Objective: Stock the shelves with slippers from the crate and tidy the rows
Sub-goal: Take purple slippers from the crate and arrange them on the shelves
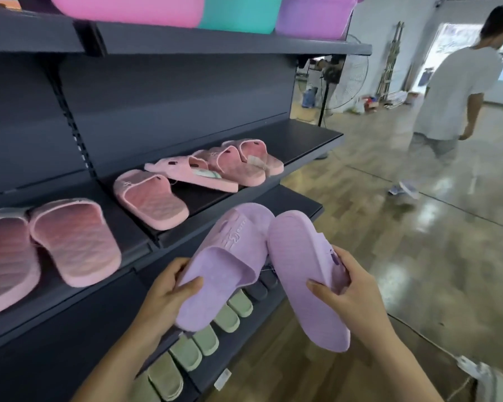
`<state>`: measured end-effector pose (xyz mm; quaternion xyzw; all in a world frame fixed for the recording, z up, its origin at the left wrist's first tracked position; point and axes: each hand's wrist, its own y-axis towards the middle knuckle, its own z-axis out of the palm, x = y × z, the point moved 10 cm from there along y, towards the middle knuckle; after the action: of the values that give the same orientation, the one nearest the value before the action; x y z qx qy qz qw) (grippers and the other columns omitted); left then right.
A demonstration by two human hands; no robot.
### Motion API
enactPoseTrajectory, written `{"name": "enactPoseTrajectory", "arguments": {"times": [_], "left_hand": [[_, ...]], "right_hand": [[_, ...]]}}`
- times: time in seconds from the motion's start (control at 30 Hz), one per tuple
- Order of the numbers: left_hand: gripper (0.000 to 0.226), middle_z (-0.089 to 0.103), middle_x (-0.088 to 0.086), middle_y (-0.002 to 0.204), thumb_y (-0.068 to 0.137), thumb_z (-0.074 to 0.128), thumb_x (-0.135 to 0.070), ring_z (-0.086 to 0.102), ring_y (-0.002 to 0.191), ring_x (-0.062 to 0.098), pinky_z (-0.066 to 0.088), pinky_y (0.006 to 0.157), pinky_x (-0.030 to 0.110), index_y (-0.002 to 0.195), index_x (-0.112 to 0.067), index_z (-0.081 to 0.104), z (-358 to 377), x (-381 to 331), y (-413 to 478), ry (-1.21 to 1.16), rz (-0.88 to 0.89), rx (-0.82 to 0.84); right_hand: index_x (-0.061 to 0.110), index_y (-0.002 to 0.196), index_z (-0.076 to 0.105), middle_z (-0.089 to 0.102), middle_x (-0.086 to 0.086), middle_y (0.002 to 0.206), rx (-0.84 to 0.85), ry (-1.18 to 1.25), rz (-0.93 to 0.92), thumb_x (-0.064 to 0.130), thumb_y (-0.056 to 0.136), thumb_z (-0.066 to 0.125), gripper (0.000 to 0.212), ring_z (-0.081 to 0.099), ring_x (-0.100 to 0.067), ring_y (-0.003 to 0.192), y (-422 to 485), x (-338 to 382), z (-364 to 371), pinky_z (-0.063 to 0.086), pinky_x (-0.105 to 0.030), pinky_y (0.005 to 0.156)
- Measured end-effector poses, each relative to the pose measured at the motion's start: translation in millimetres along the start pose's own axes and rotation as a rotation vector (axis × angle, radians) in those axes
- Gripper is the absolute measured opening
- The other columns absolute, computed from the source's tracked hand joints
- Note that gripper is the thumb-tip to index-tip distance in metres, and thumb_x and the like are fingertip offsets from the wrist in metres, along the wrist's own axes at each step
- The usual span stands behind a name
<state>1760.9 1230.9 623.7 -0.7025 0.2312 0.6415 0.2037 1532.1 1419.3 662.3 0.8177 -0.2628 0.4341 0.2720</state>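
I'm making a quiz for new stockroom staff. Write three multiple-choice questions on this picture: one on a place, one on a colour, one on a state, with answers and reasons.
1. Where are the green slippers? A. top shelf B. a shelf below the pink slippers C. the floor
2. What colour are the two held slippers? A. purple B. green C. black
3. How is the slipper in the right hand turned? A. strap toward the camera B. sole toward the camera C. flat on a shelf
Answers: 1 B, they line a shelf under the pink ones; 2 A, both are light purple; 3 B, its ribbed sole shows.
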Motion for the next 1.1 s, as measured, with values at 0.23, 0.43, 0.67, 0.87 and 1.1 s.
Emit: {"name": "enactPoseTrajectory", "arguments": {"times": [0.23, 0.43, 0.67, 0.87, 1.1], "left_hand": [[0.035, 0.069, -0.008, 0.090, 0.066, 0.061, -0.028, 0.062, 0.078, -0.001, 0.044, 0.073, 0.022, 0.099, -0.019, 0.059, 78.3, -13.0, 65.3, -0.020, 0.006, -0.045], [0.037, 0.067, 0.001, 0.092, 0.066, 0.061, -0.028, 0.061, 0.080, 0.002, 0.044, 0.072, 0.019, 0.100, -0.015, 0.059, 141.9, -19.0, 109.8, 0.003, -0.013, -0.070], [0.045, 0.066, 0.005, 0.100, 0.060, 0.066, -0.038, 0.061, 0.083, 0.008, 0.043, 0.075, 0.026, 0.100, -0.018, 0.058, 185.6, -25.5, 176.7, 0.000, -0.030, -0.093], [0.054, 0.065, -0.001, 0.098, 0.054, 0.063, -0.048, 0.061, 0.088, 0.009, 0.045, 0.073, 0.024, 0.101, -0.022, 0.057, 215.6, -27.5, 252.1, 0.033, 0.006, -0.144], [0.030, 0.060, -0.012, 0.093, 0.067, 0.053, -0.035, 0.056, 0.084, 0.000, 0.040, 0.067, 0.017, 0.096, -0.029, 0.054, 234.7, -49.7, 332.4, -0.002, 0.027, -0.249]], "right_hand": [[0.035, 0.123, 0.048, 0.050, 0.033, 0.114, 0.018, 0.032, -0.061, 0.051, 0.055, 0.071, 0.074, 0.050, 0.006, 0.108, 86.2, -43.8, -53.1, 0.038, -0.011, 0.084], [0.038, 0.120, 0.049, 0.053, 0.030, 0.116, 0.039, 0.046, -0.063, 0.056, 0.051, 0.070, 0.074, 0.051, 0.004, 0.111, 147.9, -86.4, -92.3, 0.040, -0.018, 0.090], [0.053, 0.107, 0.045, 0.053, 0.033, 0.113, 0.048, 0.059, -0.074, 0.041, 0.058, 0.078, 0.060, 0.050, 0.008, 0.110, 221.2, -114.4, -113.8, 0.040, -0.021, 0.088], [0.041, 0.115, 0.048, 0.054, 0.031, 0.112, 0.051, 0.015, -0.100, 0.046, 0.057, 0.073, 0.063, 0.054, 0.000, 0.106, 305.0, -129.5, -125.2, 0.043, -0.024, 0.087], [0.035, 0.112, 0.049, 0.053, 0.031, 0.101, 0.071, -0.013, -0.158, 0.044, 0.061, 0.077, 0.059, 0.054, 0.005, 0.093, 411.4, -121.5, -129.3, 0.039, -0.008, 0.070]]}}
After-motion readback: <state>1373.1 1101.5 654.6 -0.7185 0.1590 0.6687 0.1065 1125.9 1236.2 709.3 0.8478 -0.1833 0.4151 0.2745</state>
